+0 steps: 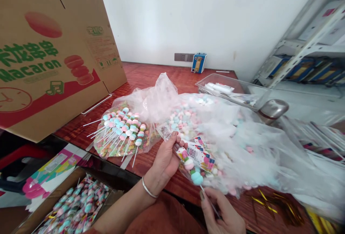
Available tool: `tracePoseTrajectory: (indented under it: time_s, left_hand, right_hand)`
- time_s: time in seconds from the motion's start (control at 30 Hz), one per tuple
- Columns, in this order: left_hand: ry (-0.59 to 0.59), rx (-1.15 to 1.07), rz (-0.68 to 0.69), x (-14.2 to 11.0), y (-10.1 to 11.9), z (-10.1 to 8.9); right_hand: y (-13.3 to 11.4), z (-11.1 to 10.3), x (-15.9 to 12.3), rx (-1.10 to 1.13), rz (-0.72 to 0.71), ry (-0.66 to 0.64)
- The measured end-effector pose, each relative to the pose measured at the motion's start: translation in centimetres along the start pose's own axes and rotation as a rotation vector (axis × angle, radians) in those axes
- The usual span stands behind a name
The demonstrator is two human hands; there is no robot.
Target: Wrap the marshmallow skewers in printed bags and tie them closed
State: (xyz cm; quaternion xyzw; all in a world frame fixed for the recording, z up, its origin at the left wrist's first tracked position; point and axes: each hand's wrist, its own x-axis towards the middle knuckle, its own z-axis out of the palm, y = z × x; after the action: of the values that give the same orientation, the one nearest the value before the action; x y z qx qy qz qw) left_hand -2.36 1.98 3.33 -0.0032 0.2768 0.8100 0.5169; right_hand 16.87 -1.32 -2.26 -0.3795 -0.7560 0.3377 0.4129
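Observation:
My left hand, with a bangle at the wrist, is closed on a small clear printed bag. Partly inside that bag sits a candy skewer with pink, white, green and light blue pieces. Its white stick is pinched between the thumb and fingers of my right hand. Just beyond my hands, several flat printed bags lie on a big clear bag of loose pastel candies. To the left, a pile of bare candy skewers rests on another bag of small colourful candies.
A large cardboard box stands at the left, above an open box of wrapped skewers. A clear plastic tray and metal scoop are at the back right. Gold ties lie near the right front, with shelves beyond.

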Motion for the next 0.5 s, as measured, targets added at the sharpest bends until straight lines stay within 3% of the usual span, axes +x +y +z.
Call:
tracePoseTrajectory:
  time_s: [0.33,0.43,0.5]
  left_hand:
    - [0.078,0.005,-0.075,-0.2,-0.7,0.2]
    - [0.115,0.014,-0.101,-0.2,-0.7,0.4]
    - [0.119,0.008,-0.113,-0.3,-0.9,0.3]
  right_hand:
    - [0.6,0.0,1.4,-0.365,-0.502,0.117]
    - [0.5,0.0,1.5,-0.387,-0.538,0.136]
    - [0.3,0.1,1.3,-0.308,-0.453,0.102]
